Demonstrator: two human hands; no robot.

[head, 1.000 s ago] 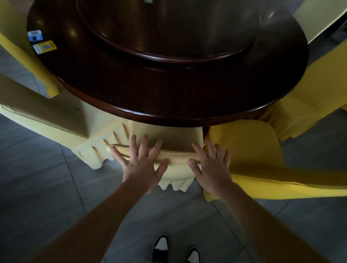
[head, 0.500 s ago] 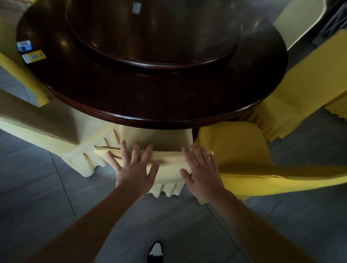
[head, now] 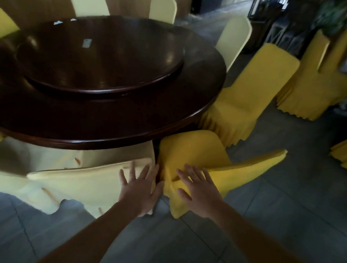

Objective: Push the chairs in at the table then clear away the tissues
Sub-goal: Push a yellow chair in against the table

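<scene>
- Pale-yellow covered chair (head: 84, 180) sits at my 7 o'clock, tucked against the dark round surface (head: 111, 113); my left hand (head: 140, 189) lies flat on its back, fingers spread.
- My right hand (head: 198, 191) rests spread on the bright-yellow chair (head: 205, 165) at 5 o'clock.
- I see white tissues (head: 87, 42) on the turntable (head: 103, 62) at 11 o'clock.

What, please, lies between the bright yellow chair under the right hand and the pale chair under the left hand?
In the head view, only a narrow dark gap separates the bright yellow chair from the pale chair; nothing stands in it.
</scene>
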